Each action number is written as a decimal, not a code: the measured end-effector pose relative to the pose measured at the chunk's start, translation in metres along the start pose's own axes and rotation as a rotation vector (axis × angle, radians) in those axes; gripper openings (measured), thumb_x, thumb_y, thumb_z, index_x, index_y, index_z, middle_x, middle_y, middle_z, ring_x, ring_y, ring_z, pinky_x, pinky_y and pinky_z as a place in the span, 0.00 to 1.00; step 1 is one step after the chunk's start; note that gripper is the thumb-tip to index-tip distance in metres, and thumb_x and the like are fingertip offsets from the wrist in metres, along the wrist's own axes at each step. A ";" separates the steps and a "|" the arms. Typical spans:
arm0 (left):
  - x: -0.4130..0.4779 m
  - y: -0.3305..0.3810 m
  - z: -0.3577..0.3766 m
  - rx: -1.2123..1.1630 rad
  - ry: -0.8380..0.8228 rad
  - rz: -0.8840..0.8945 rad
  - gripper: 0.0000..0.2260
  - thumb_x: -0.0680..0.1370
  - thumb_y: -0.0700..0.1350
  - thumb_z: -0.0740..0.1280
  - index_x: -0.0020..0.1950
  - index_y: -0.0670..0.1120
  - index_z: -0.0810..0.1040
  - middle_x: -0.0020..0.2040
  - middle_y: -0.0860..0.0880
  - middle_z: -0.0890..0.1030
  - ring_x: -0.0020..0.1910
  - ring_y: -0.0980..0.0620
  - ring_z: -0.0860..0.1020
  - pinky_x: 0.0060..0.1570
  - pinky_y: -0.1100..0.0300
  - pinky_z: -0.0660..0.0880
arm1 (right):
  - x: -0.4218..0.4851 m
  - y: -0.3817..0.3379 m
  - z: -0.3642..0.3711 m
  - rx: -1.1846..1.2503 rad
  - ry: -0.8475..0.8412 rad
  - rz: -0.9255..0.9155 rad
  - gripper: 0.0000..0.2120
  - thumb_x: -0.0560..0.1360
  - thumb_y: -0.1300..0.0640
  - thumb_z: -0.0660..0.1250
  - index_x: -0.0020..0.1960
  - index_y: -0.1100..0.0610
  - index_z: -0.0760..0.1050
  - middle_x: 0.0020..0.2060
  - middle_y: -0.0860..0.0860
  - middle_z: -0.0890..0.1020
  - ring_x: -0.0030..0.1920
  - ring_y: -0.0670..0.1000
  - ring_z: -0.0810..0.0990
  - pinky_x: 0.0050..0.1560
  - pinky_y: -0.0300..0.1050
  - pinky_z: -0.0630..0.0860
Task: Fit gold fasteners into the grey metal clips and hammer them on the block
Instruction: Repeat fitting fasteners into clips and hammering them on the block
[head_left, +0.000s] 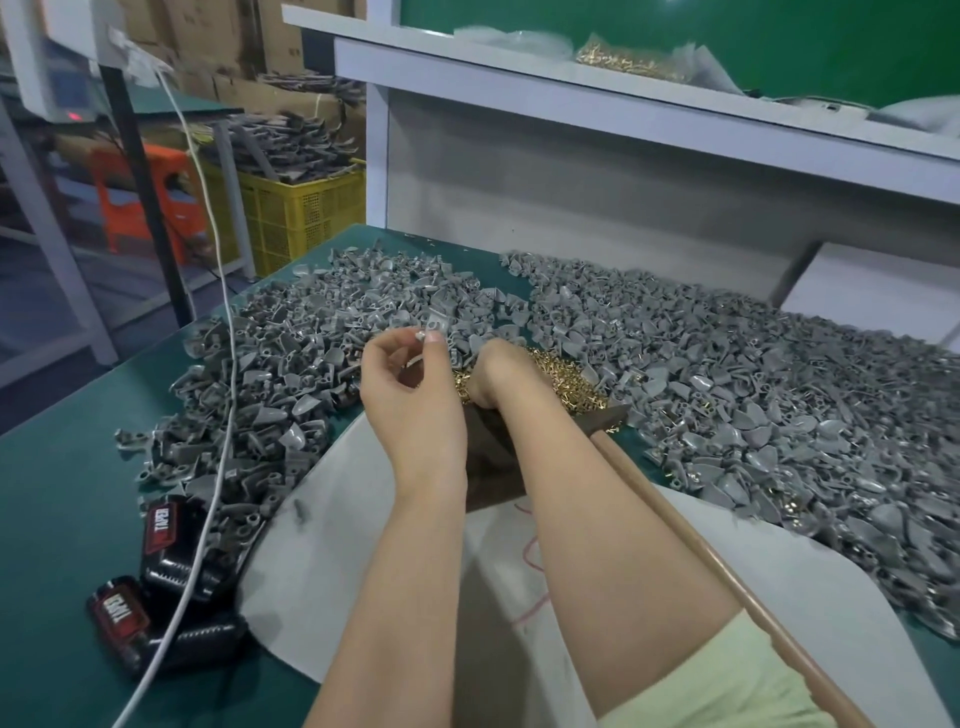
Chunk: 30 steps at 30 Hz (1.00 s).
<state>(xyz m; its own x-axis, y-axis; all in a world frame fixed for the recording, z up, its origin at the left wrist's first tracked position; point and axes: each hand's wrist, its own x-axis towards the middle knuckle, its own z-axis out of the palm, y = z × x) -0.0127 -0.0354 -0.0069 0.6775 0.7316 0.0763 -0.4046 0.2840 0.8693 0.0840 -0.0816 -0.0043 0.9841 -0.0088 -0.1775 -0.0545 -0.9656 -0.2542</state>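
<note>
**Left hand** (410, 395): raised above the worktop (62, 493), palm toward the wearer. The fingers (435, 339) pinch one grey clip (434, 324) at the tips; the rest curl loosely. Held up and near, probably so its hole faces the eye for fitting.

**Right hand** (501, 374): knuckles up, fingers curled down into the fasteners (563, 379). The back of the hand hides the tips, so whether a fastener is taken cannot be told. Judged step: fetching one to fit into the held clip.

**Fasteners**: gold heap just beyond the block, between the two clip piles, in easy reach of the right hand.

**Block** (491, 467): dark, on a white sheet (322, 545) straight ahead, partly under both wrists. No clip is seen on it; hammering not yet begun.

**Hammer** (701, 545): ungripped, head by the block's right corner, wooden handle running back beside the right forearm, ready to be taken up.

**Left pile** (291, 353) and **right pile** (753, 395): grey clips, kept apart by a gap; gold glints in the right pile suggest finished pieces.

**Other**: white cable (228, 405) across the left pile; bag (623, 60) of gold parts on the shelf above.
</note>
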 end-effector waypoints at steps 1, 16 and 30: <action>0.000 0.000 0.000 0.037 -0.027 0.008 0.08 0.76 0.40 0.68 0.42 0.51 0.73 0.40 0.53 0.77 0.37 0.63 0.75 0.40 0.73 0.70 | 0.000 0.004 -0.001 0.062 0.064 -0.013 0.19 0.75 0.64 0.63 0.65 0.60 0.70 0.61 0.58 0.75 0.59 0.59 0.75 0.59 0.54 0.71; -0.014 -0.012 -0.001 1.160 -0.475 0.252 0.01 0.76 0.50 0.66 0.45 0.56 0.77 0.51 0.55 0.80 0.56 0.49 0.73 0.47 0.55 0.57 | -0.053 0.090 -0.036 0.969 0.235 -0.196 0.07 0.78 0.63 0.63 0.43 0.58 0.78 0.32 0.50 0.81 0.30 0.43 0.78 0.35 0.33 0.78; -0.018 -0.011 0.000 1.322 -0.533 0.286 0.04 0.77 0.49 0.65 0.47 0.56 0.80 0.54 0.53 0.77 0.59 0.46 0.68 0.49 0.55 0.56 | -0.072 0.100 -0.009 1.037 0.222 -0.269 0.07 0.78 0.67 0.61 0.45 0.57 0.74 0.37 0.54 0.83 0.35 0.46 0.82 0.38 0.36 0.78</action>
<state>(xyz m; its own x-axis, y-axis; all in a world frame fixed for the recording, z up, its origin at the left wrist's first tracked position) -0.0204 -0.0512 -0.0176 0.9346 0.2683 0.2334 0.0888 -0.8116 0.5774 0.0090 -0.1799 -0.0081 0.9881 0.0227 0.1520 0.1527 -0.2559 -0.9546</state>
